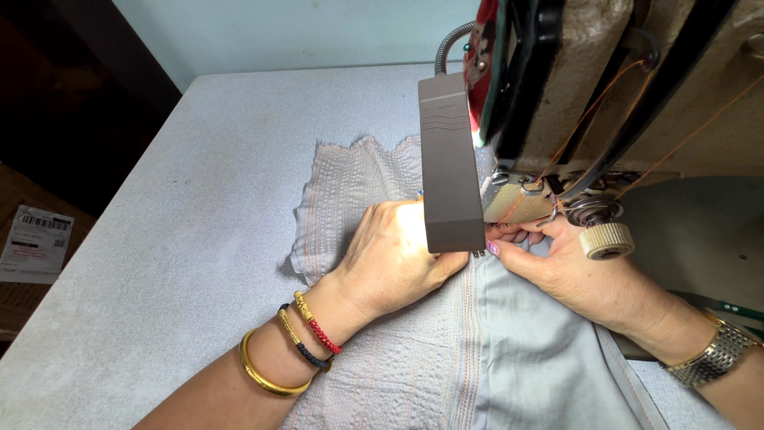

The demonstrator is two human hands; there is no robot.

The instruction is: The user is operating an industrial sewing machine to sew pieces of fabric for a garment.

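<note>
Pressing flat, the left hand point(394, 259) lies spread on the grey cloth point(422, 366) just left of the sewing machine point(605, 95); the right hand point(569, 275) pinches the cloth under it. Stitched rows lie beyond the machine, while cloth nearer the person looks unfed.

Around the sewing station

A pale grey desk point(199, 159) runs from near to far, meeting a light blue-green wall point(302, 32) at its far edge. Off the desk's left side, on a brown surface in shadow, lies a white paper label point(33, 243) printed with black bars. A dark opening point(72, 87) fills the far left corner.
</note>
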